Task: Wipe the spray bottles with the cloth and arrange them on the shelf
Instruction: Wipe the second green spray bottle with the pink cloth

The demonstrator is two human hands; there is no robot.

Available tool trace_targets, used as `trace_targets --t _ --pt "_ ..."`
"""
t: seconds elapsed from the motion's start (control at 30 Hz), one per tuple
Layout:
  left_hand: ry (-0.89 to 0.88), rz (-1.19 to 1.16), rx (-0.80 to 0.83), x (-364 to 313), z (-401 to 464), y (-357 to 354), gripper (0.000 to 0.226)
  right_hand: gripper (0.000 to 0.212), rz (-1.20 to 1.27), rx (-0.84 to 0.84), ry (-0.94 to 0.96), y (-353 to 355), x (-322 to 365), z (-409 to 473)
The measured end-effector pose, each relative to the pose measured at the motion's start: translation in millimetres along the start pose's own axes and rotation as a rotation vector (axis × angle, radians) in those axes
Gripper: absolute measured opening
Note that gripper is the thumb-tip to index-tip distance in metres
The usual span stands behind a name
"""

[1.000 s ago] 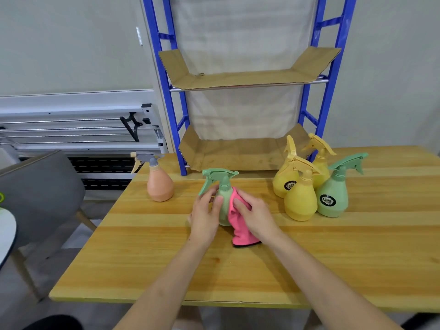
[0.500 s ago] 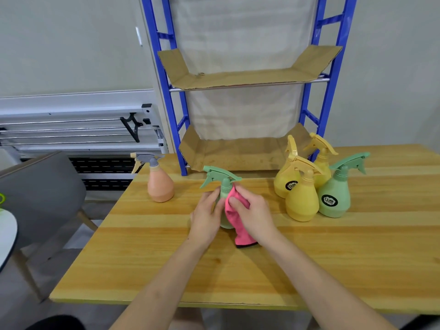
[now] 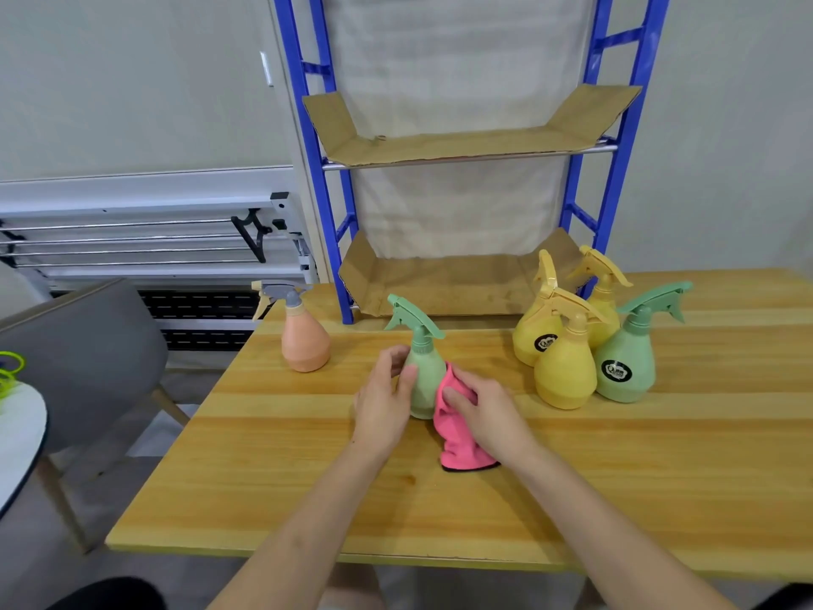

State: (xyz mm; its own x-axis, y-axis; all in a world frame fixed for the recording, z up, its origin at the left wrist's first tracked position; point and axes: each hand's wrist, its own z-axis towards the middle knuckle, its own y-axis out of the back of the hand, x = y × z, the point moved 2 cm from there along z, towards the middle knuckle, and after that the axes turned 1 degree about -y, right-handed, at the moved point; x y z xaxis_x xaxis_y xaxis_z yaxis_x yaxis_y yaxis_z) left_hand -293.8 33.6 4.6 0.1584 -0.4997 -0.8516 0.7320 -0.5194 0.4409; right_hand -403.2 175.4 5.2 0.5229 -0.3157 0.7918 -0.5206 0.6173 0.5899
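1. Spray bottle point(image 3: 424, 380), the pale green one, is standing upright on the table point(image 3: 660, 477) nearest us; we are curling our left hand point(image 3: 382, 407) round its body.
2. Our right hand point(image 3: 484, 411) is pinching the pink cloth point(image 3: 459, 451) against its side, lower than half a second ago, so the wiping is progressing.
3. Farther off, five bottles are waiting unwiped, we judge.
4. Beyond, both cardboard-lined shelf point(image 3: 457, 145) levels are holding nothing.
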Motion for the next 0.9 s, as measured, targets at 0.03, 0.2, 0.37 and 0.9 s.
trace_targets --t 0.03,0.2,0.37,0.9 --pt "-0.002 -0.016 0.008 0 -1 -1 0.026 0.053 0.003 -0.033 -0.009 -1 -1 -2" --pt "0.015 -0.009 0.004 0 -4 -2 0.035 0.045 0.029 -0.111 0.004 -3 6 -4" --pt "0.02 -0.004 0.005 2 0 1 0.041 0.046 0.08 -0.127 0.065 -1 22 11" --pt "0.04 -0.1 0.104 -4 1 5 0.037 0.041 0.05 0.052 0.014 3 5 2"
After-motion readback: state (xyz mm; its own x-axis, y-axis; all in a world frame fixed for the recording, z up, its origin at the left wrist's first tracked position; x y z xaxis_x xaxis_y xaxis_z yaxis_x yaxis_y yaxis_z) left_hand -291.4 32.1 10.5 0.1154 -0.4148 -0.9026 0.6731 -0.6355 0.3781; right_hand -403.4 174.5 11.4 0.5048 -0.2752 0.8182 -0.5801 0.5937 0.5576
